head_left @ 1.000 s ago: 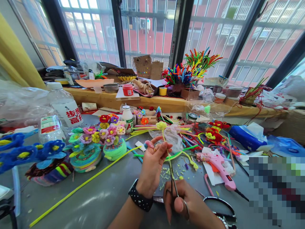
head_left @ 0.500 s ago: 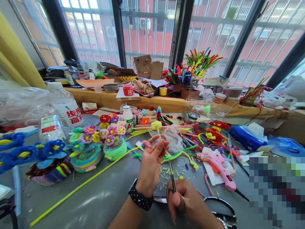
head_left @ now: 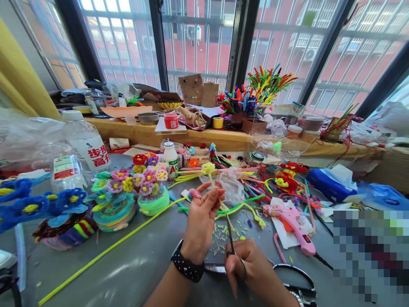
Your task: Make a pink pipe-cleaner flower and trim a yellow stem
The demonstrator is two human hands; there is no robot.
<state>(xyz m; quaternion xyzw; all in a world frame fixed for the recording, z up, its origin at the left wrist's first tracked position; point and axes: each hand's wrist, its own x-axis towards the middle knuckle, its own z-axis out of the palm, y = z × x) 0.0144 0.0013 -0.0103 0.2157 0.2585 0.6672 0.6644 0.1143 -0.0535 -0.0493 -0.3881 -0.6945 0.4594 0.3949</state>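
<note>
Pinched between the left hand's (head_left: pixel 200 224) thumb and finger is the thin stem of a pale yellow fuzzy flower (head_left: pixel 208 169), and the flower's top pokes up above them. The right hand (head_left: pixel 248 259) is curled around the handles of some small scissors (head_left: pixel 230 232). They point up near the flower's stem, but I can't tell if they touch it. Little yellow bits (head_left: pixel 220 233) lie on the gray table (head_left: pixel 137 277). One pink glue gun (head_left: pixel 295 228) lies to the right, and one long yellow stick (head_left: pixel 111 249) lies to the left.
</note>
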